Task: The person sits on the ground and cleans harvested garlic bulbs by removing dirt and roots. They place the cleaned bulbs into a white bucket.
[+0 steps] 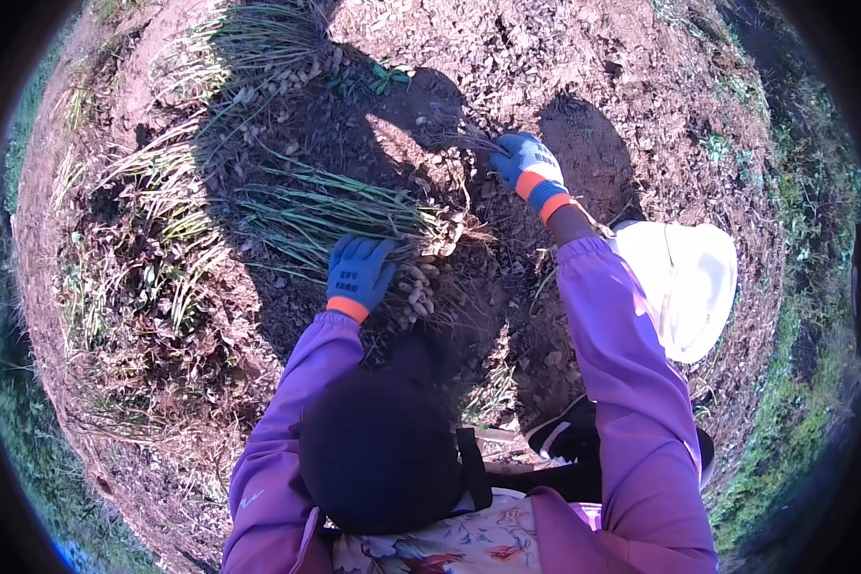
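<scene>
Both hands wear blue coated work gloves with orange cuffs. My left hand [359, 275] rests on the near side of a bundle of pulled peanut plants [330, 204], at the stems close to the roots; whether its fingers grip them cannot be told. Peanut pods [419, 290] in their shells hang from the roots just right of that hand. Out to the right, my right hand [527, 159] is curled around some thin, dry stalks or roots [471, 138], which point to the left. Its palm is hidden.
More pulled peanut plants [265, 43] lie at the upper left, and leafy stalks [165, 237] spread over the left side. A white bag or container [678, 287] stands right of my right forearm. Dry, crumbly soil [660, 93] lies beyond. A dark shoe [567, 434] shows below.
</scene>
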The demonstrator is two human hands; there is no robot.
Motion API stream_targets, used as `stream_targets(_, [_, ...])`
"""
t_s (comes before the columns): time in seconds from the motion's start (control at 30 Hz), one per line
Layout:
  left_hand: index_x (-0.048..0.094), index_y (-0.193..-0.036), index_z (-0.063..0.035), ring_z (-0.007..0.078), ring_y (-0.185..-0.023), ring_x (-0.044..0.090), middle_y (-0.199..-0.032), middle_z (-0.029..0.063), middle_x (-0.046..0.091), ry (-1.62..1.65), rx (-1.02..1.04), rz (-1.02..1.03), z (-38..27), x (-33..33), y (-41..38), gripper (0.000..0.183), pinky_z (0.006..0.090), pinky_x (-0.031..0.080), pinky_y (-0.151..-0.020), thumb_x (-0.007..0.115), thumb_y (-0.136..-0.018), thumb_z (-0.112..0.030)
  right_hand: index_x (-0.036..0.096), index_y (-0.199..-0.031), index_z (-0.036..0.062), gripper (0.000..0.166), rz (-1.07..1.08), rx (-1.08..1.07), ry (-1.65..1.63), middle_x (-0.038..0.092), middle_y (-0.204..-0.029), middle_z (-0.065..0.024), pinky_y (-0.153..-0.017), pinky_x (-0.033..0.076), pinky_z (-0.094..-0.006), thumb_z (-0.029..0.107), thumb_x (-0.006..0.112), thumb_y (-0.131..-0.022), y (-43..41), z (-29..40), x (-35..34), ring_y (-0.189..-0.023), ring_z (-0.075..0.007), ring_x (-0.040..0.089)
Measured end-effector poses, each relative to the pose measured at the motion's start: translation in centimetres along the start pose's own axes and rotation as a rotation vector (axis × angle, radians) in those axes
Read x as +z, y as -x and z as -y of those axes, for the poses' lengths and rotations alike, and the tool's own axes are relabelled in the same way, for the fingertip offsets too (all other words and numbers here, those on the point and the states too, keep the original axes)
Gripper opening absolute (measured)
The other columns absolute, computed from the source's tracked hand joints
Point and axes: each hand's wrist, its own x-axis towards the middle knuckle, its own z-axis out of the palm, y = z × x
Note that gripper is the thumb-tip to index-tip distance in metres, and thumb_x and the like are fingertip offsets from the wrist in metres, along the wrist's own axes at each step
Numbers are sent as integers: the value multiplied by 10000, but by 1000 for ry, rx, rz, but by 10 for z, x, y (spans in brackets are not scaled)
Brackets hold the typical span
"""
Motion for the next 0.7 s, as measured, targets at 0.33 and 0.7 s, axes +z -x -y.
stream_targets(0.33, [551, -1066, -95, 270, -969, 509, -1031, 84, 550, 216, 74, -8, -7, -39, 3, 341, 378, 370, -894, 599, -751, -216, 612, -798, 40, 161, -428, 21, -220, 559, -755, -161, -663, 430, -379, 197, 592, -767, 136, 10, -47, -739, -324, 548])
stream_targets(0.7, [498, -1162, 15, 129, -1043, 504, -1133, 80, 550, 903, 209, 544, -105, -207, -75, 316, 270, 387, -899, 481, -891, -147, 579, -904, 22, 175, -753, 9, -286, 517, -783, -152, -636, 418, -361, 32, 597, -730, 251, 92, -73, -741, -317, 518])
